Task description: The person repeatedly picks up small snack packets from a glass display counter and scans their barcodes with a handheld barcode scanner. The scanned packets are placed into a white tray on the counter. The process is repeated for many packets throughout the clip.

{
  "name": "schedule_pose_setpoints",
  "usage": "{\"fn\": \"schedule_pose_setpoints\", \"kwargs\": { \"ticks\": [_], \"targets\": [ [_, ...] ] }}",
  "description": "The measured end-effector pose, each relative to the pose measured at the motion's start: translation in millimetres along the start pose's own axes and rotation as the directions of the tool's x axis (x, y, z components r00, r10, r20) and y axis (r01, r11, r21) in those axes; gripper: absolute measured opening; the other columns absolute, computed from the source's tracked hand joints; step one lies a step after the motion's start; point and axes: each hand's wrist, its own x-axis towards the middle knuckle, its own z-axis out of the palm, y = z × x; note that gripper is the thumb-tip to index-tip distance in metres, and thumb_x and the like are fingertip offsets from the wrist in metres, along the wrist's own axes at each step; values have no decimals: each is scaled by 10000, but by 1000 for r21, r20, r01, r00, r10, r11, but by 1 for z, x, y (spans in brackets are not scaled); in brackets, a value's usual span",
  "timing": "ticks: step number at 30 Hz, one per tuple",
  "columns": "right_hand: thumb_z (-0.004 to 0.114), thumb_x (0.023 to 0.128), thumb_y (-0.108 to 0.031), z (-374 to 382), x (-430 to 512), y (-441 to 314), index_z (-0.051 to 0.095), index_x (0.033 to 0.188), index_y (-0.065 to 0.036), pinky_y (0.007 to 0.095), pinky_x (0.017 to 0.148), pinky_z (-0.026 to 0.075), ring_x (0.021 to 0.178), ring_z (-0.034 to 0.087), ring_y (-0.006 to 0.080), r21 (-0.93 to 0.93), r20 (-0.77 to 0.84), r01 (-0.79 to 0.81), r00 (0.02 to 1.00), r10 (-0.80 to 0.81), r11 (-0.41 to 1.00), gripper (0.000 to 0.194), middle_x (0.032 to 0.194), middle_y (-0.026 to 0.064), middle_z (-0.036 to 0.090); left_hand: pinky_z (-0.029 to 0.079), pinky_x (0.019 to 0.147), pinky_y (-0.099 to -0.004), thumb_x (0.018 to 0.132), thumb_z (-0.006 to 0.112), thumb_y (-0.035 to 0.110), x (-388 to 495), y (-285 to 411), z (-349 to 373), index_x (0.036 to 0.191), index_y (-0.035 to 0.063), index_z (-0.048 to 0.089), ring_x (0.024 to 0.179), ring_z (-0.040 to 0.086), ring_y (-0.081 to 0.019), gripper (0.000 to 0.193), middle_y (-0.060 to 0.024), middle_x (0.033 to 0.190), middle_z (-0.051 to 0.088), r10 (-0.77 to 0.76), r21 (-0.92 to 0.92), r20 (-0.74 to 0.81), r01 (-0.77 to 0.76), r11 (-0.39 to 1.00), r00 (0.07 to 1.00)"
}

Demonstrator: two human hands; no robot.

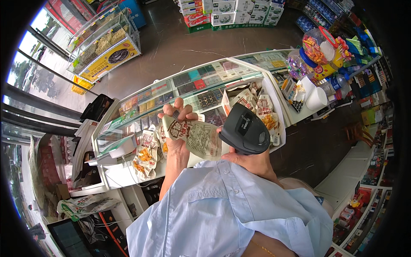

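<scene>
My left hand (179, 112) grips a snack packet (202, 138) by its upper left part, its printed back facing up. Close to the packet's right edge, my right hand (247, 159) holds a black handheld barcode scanner (245, 130); its handle is mostly hidden by the scanner head and hand. Beyond the scanner stands an open carton (226, 101) filled with similar snack packets (265, 107). More packets (147, 151) lie on the counter, left of my left forearm.
A glass display counter (154, 86) holding cigarette packs runs across the front. At its left end sits a white device (123, 146) with a cable. Candy jars (318, 48), a calculator (297, 104) and a white paper roll (317, 98) stand on the right. A plastic bag (86, 204) lies lower left.
</scene>
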Motion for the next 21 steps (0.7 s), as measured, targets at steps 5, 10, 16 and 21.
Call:
{"fn": "schedule_pose_setpoints", "kwargs": {
  "ticks": [5, 10, 16, 21],
  "targets": [
    [817, 711, -70, 39, 14, 24, 599, 1117, 13, 310, 737, 529, 820, 669, 184, 252, -12, -11, 1000, 15, 968, 468, 961, 107, 687, 433, 586, -256, 919, 576, 526, 20, 0, -13, 982, 28, 600, 641, 437, -116, 502, -62, 908, 506, -50, -216, 296, 117, 969, 954],
    [832, 695, -70, 33, 18, 6, 641, 1051, -4, 299, 738, 532, 825, 681, 187, -64, -47, 166, 984, -169, 984, 409, 930, 124, 700, 379, 477, -276, 992, 433, 517, 11, -1, -13, 877, 51, 474, 539, 403, -132, 481, -41, 726, 406, -141, -243, 124, 168, 955, 982],
    [691, 884, -35, 20, 27, -7, 603, 1105, 27, 231, 579, 478, 651, 566, 82, 162, -79, -34, 996, 48, 986, 245, 851, 73, 656, 410, 481, -256, 1033, 400, 451, 7, 8, -7, 1068, 13, 523, 620, 413, -138, 456, -138, 1025, 507, -215, -202, 72, 225, 953, 974],
    [764, 855, -138, 2, 13, -23, 654, 1058, 20, 250, 563, 481, 608, 568, 77, 109, 128, -172, 979, 157, 979, 280, 749, 44, 655, 404, 468, -235, 1018, 430, 472, 3, 12, -15, 1415, 76, 461, 755, 413, -169, 561, -182, 1338, 471, -211, -77, 127, 222, 972, 969]
  ]
}}
